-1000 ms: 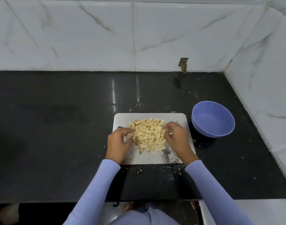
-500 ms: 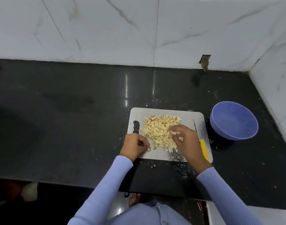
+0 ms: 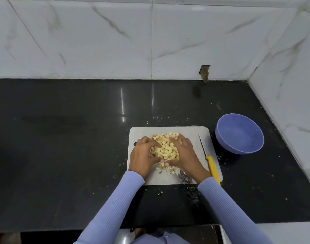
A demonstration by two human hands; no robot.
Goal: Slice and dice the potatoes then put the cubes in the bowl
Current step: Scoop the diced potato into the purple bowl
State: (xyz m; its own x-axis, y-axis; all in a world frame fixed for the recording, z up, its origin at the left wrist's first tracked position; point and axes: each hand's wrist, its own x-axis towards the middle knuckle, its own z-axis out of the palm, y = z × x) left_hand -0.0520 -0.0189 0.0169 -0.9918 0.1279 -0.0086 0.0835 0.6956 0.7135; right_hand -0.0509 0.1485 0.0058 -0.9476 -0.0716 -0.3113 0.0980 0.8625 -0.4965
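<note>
A heap of pale yellow potato cubes point(image 3: 165, 148) lies on the white cutting board point(image 3: 191, 132). My left hand point(image 3: 142, 154) cups the heap from the left and my right hand point(image 3: 185, 152) cups it from the right, fingers curled round the cubes and thumbs meeting at the near side. A few cubes point(image 3: 170, 170) lie loose just below the hands. The purple bowl point(image 3: 239, 133) stands to the right of the board with nothing visible inside.
A yellow-handled knife point(image 3: 209, 158) lies along the board's right edge, blade pointing away. Potato crumbs dot the black counter point(image 3: 62, 138) around the board. White marble walls close the back and right side. The counter's front edge is near my body.
Both hands have closed in on the heap from either side and now gather it between them. Earlier the left hand lay at the board's near left edge.
</note>
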